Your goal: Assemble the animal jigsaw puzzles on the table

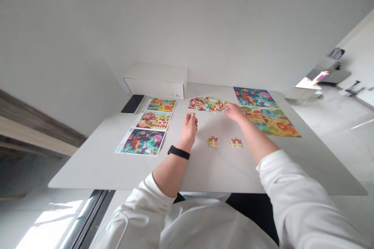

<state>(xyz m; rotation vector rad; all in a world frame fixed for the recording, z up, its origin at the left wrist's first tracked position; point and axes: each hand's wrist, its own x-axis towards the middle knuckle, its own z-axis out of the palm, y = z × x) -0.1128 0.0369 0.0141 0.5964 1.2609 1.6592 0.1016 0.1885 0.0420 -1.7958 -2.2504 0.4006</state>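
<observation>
A heap of loose colourful puzzle pieces (207, 104) lies at the middle back of the white table (96, 163). My right hand (233, 111) reaches to the heap's right edge, fingers pinched on a piece there. My left hand (189, 124), with a black wristband, hovers just in front of the heap, fingers curled together; what they hold, if anything, is too small to make out. Two small joined clusters of pieces (213, 141) (236, 143) lie on the table between my forearms.
Three picture cards (152, 124) lie in a row at left, beside a black phone (133, 103). A white box (156, 80) stands at the back. Two finished puzzles (267, 113) lie at right. The wall is close behind the table.
</observation>
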